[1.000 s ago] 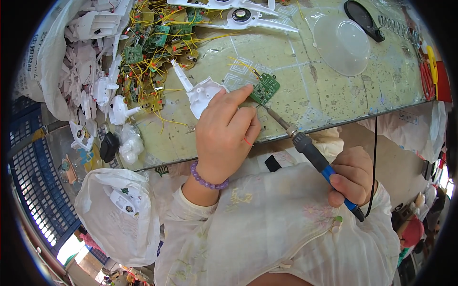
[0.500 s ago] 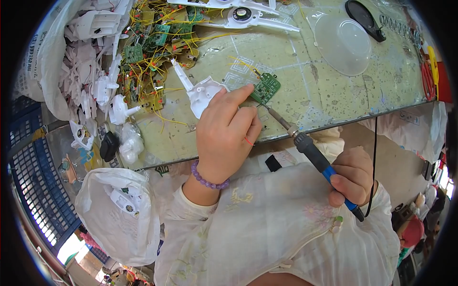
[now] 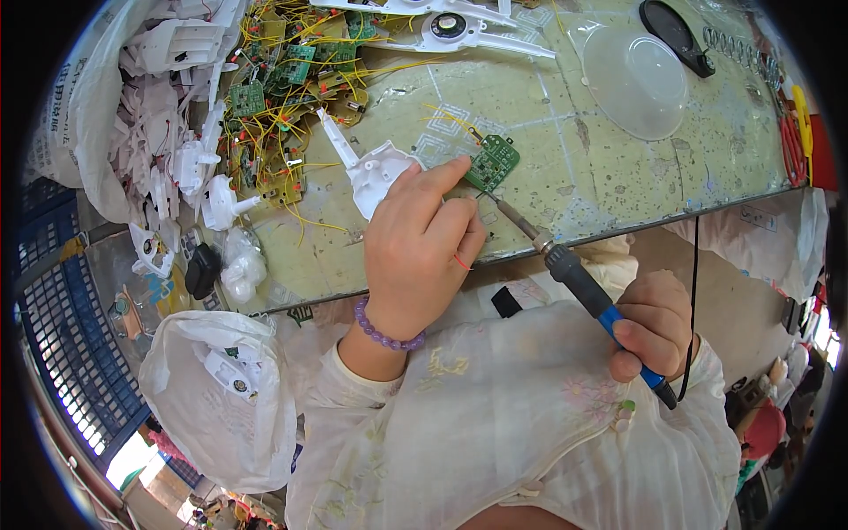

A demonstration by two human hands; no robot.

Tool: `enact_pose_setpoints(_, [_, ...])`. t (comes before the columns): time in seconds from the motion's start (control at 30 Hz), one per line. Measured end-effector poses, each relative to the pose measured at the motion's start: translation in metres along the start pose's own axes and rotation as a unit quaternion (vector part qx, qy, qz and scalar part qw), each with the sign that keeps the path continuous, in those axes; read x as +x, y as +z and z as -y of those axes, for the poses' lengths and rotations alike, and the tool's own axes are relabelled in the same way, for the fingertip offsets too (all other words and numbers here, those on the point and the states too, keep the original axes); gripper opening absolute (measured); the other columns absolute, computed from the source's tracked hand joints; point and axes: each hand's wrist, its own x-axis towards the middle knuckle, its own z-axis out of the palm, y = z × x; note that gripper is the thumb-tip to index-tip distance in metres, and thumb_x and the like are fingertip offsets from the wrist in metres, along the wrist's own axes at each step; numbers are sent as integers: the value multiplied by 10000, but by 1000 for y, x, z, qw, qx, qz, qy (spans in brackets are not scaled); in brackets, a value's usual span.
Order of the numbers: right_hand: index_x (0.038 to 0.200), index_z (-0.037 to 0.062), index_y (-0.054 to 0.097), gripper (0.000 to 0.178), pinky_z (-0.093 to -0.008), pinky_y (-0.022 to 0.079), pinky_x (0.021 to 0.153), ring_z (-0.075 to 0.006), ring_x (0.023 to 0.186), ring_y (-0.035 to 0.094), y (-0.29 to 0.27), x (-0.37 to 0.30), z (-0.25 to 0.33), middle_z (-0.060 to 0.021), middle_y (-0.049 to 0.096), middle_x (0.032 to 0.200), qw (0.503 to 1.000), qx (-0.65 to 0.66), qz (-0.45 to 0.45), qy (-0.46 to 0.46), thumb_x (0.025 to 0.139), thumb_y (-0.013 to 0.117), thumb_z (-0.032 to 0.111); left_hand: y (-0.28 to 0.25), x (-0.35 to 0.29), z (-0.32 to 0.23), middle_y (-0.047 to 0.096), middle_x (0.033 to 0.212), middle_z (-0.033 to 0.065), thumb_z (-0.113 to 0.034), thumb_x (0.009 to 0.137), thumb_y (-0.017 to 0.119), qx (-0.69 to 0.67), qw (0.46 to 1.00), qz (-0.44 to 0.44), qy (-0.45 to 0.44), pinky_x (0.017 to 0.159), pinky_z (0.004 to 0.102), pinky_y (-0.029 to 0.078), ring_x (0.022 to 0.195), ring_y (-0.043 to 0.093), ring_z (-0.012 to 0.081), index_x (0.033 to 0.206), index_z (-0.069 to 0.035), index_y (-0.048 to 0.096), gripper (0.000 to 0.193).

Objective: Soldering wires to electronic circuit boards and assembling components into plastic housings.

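My right hand (image 3: pixel 652 325) is closed round the blue-and-black handle of a soldering iron (image 3: pixel 579 283). The iron slants up to the left, its tip at the lower left edge of a green circuit board (image 3: pixel 493 163). My left hand (image 3: pixel 420 238) lies left of that board, its extended forefinger against the board's left edge and its other fingers bent. What the bent fingers pinch is hidden. Partly under this hand is a white plastic housing (image 3: pixel 375 179) with a narrow arm. Thin yellow wires (image 3: pixel 450 117) rise from the board's top.
A heap of circuit boards with yellow wires (image 3: pixel 296 79) and white plastic parts (image 3: pixel 159 115) covers the table's left. Far right are a translucent bowl (image 3: pixel 634 84), a black oval part (image 3: pixel 676 35) and pliers (image 3: pixel 802 124). A white bag (image 3: pixel 221 415) hangs near left. The iron's black cord (image 3: pixel 693 291) runs beside my right hand.
Almost nothing differs; the iron's handle and my right fingers have shifted very slightly. My left hand and the board stay in place.
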Motion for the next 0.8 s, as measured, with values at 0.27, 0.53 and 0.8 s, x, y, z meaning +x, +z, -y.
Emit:
enact_pose_setpoints(0.27, [906,6,549,259,-290,388,400,-173,514,504,-2,1,1,-59,537,703,1000,2,14,21,900,565,264,0,0,0,661,1021,99,39,623,686,5,1000,-3,4,873,427,503,785,632,269,735,-37,597,162])
enact_pose_setpoints(0.53, [892,11,551,228,-303,378,411,-180,508,490,3,0,2,-54,534,687,999,-7,-26,22,884,566,238,0,0,0,662,1018,98,35,626,688,3,1000,-4,6,872,425,506,801,633,278,734,-38,602,156])
enact_pose_setpoints(0.8, [866,2,546,211,-303,365,398,-177,478,487,3,1,2,-53,528,659,998,-4,-48,47,869,573,211,0,1,-2,662,1015,97,29,636,689,5,1000,-6,7,879,422,504,777,633,266,726,-38,602,142])
